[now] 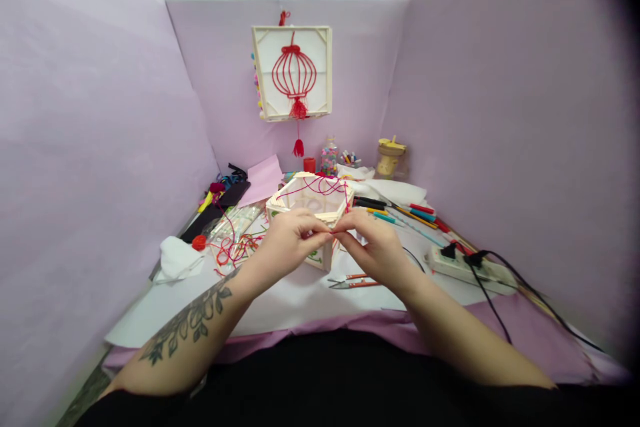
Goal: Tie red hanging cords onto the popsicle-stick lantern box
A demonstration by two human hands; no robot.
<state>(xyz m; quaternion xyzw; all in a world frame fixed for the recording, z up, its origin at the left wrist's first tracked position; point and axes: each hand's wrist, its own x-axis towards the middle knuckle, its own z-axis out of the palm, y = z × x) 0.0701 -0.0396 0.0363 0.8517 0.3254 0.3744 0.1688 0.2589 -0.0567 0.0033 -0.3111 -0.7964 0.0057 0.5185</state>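
My left hand (295,233) and my right hand (377,243) meet at the fingertips in front of me, thumb and forefinger pinched on each. Whatever lies between the fingertips is too small to make out. Right behind and below them stands a pale wooden-stick lantern frame (324,260) with white panels and an open top; my hands hide part of its near side. Crimson yarn (320,188) trails loosely across its upper rim. Below my right hand lie small orange-handled thread snips (345,284) on the white tabletop.
A square lantern (323,80) hangs at the back wall. Tangled red yarn (231,250), a red yarn ball (199,243) and a white cloth (179,259) lie left. Markers (423,213) and a power strip (470,270) with black cables lie right. Lilac walls enclose three sides.
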